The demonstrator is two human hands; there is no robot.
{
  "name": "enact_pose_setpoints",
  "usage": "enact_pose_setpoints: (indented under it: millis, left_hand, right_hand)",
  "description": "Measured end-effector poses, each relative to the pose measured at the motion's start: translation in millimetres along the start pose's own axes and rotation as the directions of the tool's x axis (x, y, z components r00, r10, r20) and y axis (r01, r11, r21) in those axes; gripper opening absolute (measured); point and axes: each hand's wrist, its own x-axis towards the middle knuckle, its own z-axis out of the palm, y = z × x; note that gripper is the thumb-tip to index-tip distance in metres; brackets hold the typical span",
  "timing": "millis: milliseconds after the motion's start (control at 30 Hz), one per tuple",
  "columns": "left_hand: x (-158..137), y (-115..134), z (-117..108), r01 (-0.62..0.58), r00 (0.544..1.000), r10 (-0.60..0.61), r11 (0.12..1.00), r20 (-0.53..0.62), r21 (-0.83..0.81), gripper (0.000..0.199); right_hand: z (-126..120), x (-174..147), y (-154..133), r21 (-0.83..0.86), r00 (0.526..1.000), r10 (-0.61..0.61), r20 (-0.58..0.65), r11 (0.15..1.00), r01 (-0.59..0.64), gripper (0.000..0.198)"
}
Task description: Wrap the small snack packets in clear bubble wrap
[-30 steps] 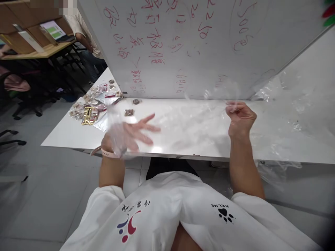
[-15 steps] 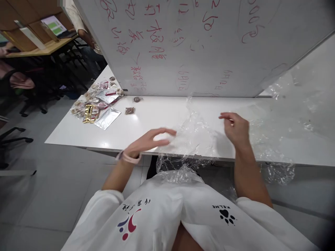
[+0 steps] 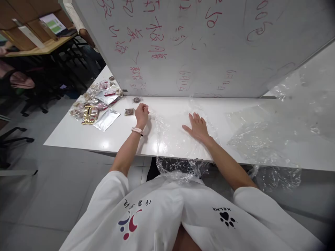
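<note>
A thin sheet of clear, crinkled plastic film (image 3: 172, 139) lies over the white table and hangs past its front edge against my shirt. At its left edge my left hand (image 3: 142, 114), with a pink band on the wrist, is closed in a pinch on the film. My right hand (image 3: 198, 126) lies flat on the film with its fingers spread, holding nothing. Just left of my left hand is a small wrapped brown snack (image 3: 129, 112), and behind it a round dark wrapped piece (image 3: 136, 100).
A whiteboard (image 3: 167, 48) with red writing stands along the table's back. Silver and gold packets (image 3: 90, 114) and other wrapped snacks pile up at the table's left end. More clear plastic (image 3: 277, 136) covers the right side. Another person (image 3: 83, 31) is beyond the table at upper left.
My left hand has moved forward and left and closed on the film's edge, spreading the film leftward. My right hand has moved left and now lies flat on the film.
</note>
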Motion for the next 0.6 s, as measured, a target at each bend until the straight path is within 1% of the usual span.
enact_pose_setpoints:
  millis: [67, 133, 167, 200, 267, 300, 333, 367, 400, 467, 533, 600]
  left_hand:
    - [-1.4, -3.0, 1.5, 0.057, 0.998, -0.057, 0.998, -0.007, 0.027, 0.009]
    - [-5.3, -5.5, 4.4, 0.113, 0.994, -0.111, 0.985, -0.021, 0.128, 0.011]
    - [-6.2, -7.2, 4.1, 0.11, 0.994, -0.102, 0.971, -0.049, 0.21, 0.012]
    - [-5.9, -9.3, 2.3, 0.09, 0.994, -0.067, 0.948, -0.085, 0.305, 0.016]
    - [-1.5, -15.1, -6.2, 0.047, 0.989, 0.028, 0.87, -0.146, 0.491, 0.032]
    - [2.0, -18.8, -12.0, 0.044, 0.987, 0.051, 0.828, -0.154, 0.56, 0.042]
    - [5.9, -22.9, -18.0, 0.055, 0.989, 0.039, 0.794, -0.141, 0.606, 0.051]
    - [9.7, -27.1, -23.8, 0.073, 0.994, -0.003, 0.771, -0.112, 0.632, 0.057]
    - [13.2, -31.3, -28.9, 0.092, 0.995, -0.052, 0.757, -0.081, 0.647, 0.057]
    - [18.2, -38.5, -36.2, 0.106, 0.993, -0.114, 0.74, -0.031, 0.664, 0.043]
    - [20.8, -43.3, -39.8, 0.069, 0.996, -0.088, 0.723, -0.008, 0.687, 0.03]
    - [22.5, -44.9, -41.0, 0.019, 0.999, -0.041, 0.717, 0.015, 0.697, 0.03]
  right_hand:
    - [-3.9, 18.2, -0.6, -0.015, 0.999, 0.044, 0.004, 0.999, -0.044, 0.09]
    - [-4.9, 34.7, -2.4, -0.015, 0.991, 0.133, -0.01, 0.991, -0.133, 0.089]
    - [-4.6, 41.6, -3.2, -0.011, 0.983, 0.183, -0.02, 0.983, -0.183, 0.088]
    - [-4.0, 47.6, -3.8, -0.005, 0.973, 0.23, -0.028, 0.973, -0.23, 0.087]
    - [-2.5, 56.4, -4.1, 0.007, 0.954, 0.299, -0.04, 0.954, -0.298, 0.086]
    - [-1.6, 59.3, -3.8, 0.012, 0.948, 0.316, -0.045, 0.949, -0.316, 0.085]
    - [-0.8, 61.4, -3.5, 0.016, 0.945, 0.324, -0.051, 0.946, -0.324, 0.084]
    - [-0.1, 62.7, -3.0, 0.02, 0.944, 0.325, -0.057, 0.946, -0.324, 0.083]
    - [0.6, 63.4, -2.5, 0.023, 0.945, 0.32, -0.064, 0.947, -0.319, 0.083]
    - [1.7, 63.6, -1.9, 0.025, 0.947, 0.313, -0.076, 0.95, -0.312, 0.081]
    - [2.2, 63.1, -1.8, 0.024, 0.946, 0.313, -0.086, 0.95, -0.312, 0.079]
    - [2.2, 62.7, -2.1, 0.021, 0.945, 0.315, -0.092, 0.949, -0.314, 0.079]
